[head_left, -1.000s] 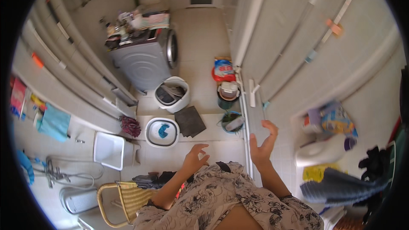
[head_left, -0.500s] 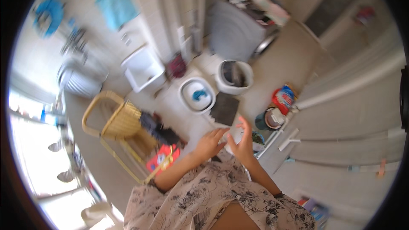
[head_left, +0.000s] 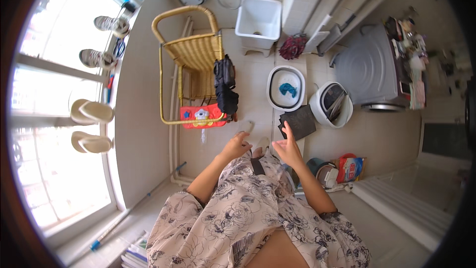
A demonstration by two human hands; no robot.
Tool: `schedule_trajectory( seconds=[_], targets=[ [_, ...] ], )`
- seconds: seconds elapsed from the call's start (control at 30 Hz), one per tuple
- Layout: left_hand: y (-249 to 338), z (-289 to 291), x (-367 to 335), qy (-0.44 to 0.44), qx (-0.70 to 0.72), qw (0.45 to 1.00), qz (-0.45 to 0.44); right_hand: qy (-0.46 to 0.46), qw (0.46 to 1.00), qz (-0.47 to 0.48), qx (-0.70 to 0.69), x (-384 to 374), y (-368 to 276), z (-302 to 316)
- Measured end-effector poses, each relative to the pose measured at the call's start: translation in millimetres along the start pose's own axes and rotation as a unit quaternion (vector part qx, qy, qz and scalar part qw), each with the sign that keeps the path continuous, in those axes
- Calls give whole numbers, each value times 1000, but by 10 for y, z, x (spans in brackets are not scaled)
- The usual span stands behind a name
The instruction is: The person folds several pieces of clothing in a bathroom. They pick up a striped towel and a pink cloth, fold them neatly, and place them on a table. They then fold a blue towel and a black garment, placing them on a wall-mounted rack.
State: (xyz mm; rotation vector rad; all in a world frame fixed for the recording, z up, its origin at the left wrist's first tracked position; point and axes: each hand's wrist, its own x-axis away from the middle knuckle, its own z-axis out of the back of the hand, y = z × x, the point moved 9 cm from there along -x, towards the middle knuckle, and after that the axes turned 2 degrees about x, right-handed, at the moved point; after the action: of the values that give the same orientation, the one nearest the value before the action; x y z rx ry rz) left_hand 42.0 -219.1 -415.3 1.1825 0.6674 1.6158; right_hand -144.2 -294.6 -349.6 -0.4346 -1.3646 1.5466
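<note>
Left grip (head_left: 236, 146) and right grip (head_left: 288, 150) are hovering empty, loosely spread; the dark mat (head_left: 301, 119) is lying toward the right's one o'clock, probably light, pliable, its corner offering the best hold.

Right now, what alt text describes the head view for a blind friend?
Seen from above, a person's empty left hand and right hand hover apart near a floral garment. On the floor are a white basin holding something blue, dark matting and a woven chair; shoes stand by a bright window at left.
</note>
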Motion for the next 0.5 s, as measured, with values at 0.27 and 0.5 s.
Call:
schedule_trajectory(
  seconds=[0.27, 0.5],
  targets=[
    [-666, 671, -243, 96, 105, 970, 196, -120, 992, -25, 27, -886, -74, -645],
    [-1413, 1161, -887, 276, 91, 911, 293, -146, 984, -38, 93, -1439, -1, -893]
  ],
)
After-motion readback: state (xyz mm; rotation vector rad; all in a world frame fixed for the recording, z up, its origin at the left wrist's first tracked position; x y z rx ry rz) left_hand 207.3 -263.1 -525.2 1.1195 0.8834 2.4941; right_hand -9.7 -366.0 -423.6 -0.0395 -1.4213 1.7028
